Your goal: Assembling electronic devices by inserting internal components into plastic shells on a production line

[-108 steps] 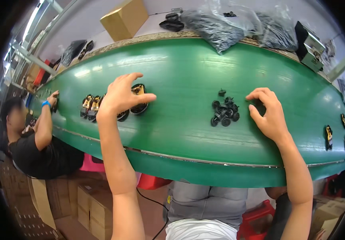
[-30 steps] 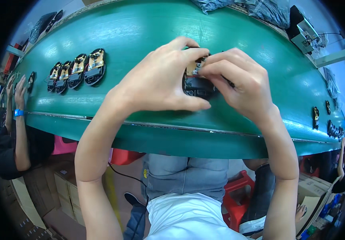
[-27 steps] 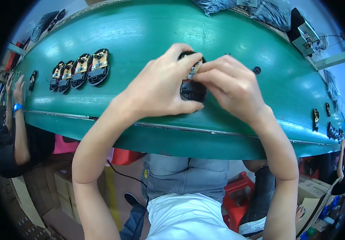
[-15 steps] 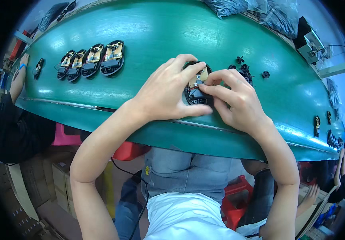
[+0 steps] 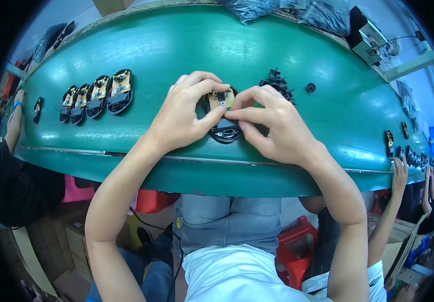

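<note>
Two bare hands are at work over one black, mouse-shaped housing (image 5: 225,134) with a tan circuit board (image 5: 217,99) in it; we see it lying on the green worktop (image 5: 186,40), fairly near the front edge, between the hands. Left hand (image 5: 189,108): fingers bent over the housing's far left rim, thumb tip down mid-board, so we log it as holding the housing. Right hand (image 5: 272,123): forefinger reaching mid-board beside the left thumb tip, thumb tucked just below; whether these fingertips pinch a small part, we cannot tell. Just beyond the right hand we have a heap of small black wheel-like parts (image 5: 277,84), and one black round part (image 5: 311,87) apart to its right. Well to the left, four similar housings (image 5: 97,98) with boards stand in a slanting row; one more dark unit (image 5: 37,110) lies farther left, near a co-worker's arm with a blue wristband (image 5: 17,103). Far right, we note more units (image 5: 389,143) and another co-worker's hand (image 5: 399,171) at the table edge. Plastic bags of dark pieces (image 5: 325,19) sit along the back, next to a boxy metal device (image 5: 370,46).
</note>
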Demonstrator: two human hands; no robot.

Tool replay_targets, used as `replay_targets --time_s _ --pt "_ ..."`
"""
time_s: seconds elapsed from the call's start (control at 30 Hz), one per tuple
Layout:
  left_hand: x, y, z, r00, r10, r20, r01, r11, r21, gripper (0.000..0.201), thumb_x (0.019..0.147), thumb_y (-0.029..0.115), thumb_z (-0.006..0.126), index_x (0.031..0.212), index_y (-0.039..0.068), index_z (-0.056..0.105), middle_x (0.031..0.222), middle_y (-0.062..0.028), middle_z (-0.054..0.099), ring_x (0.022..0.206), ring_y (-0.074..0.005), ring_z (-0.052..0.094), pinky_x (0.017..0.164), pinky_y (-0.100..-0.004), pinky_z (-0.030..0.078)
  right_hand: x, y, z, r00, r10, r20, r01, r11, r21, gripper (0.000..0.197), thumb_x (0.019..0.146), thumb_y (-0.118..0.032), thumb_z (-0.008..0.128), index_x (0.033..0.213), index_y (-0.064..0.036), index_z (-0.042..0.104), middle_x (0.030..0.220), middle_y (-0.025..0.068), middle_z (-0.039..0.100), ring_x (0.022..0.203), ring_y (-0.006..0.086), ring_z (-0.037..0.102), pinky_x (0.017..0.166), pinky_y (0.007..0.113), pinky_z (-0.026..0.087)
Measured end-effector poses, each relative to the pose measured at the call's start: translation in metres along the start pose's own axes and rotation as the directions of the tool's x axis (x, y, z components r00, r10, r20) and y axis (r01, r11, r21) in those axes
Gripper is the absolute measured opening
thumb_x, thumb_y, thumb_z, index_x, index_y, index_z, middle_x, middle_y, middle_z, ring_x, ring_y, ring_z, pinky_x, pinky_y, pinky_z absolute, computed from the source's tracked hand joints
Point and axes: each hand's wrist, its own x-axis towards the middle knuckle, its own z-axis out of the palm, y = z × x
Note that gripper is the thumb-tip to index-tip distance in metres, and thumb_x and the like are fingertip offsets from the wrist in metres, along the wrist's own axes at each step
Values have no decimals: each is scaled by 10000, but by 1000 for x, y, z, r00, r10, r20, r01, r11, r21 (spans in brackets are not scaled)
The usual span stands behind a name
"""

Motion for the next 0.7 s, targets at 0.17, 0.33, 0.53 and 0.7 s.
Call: replay_targets --time_s 0.17,0.33,0.53,0.7 --pt "0 2 1 1000 8 10 -8 1000 25 369 850 144 729 1199 28 697 1268 -122 636 1200 -309 582 1072 -409 430 10 23 -44 972 -24 -233 -17 984 -175 161 829 -33 690 971 -47 767 965 117 708 852 272 694 752 378 557" --pt "-1 0 -1 1000 -16 27 16 1000 -5 372 853 146 730 1203 23 701 1271 -112 635 1191 -299 580 1074 -411 424 24 69 -80 893 431 -132 -445 888 -118 239 859 -174 713 1060 -59 773 996 135 758 852 231 717 776 352 570" --pt "0 2 0 1000 -1 24 1 1000 -5 364 858 146 733 1203 29 711 1270 -114 630 1190 -305 583 1065 -415 430 37 67 -65 827 559 61 -534 814 -226 334 860 -252 767 1118 -39 762 923 66 752 755 151 646 718 316 547" --pt "-2 2 -2 1000 -7 16 7 1000 4 371 868 154 735 1222 47 714 1273 -117 621 1180 -307 585 1056 -420 440 40 67 -57 807 587 60 -575 806 -142 276 855 -245 783 1043 -43 784 909 137 767 819 243 726 786 371 577"
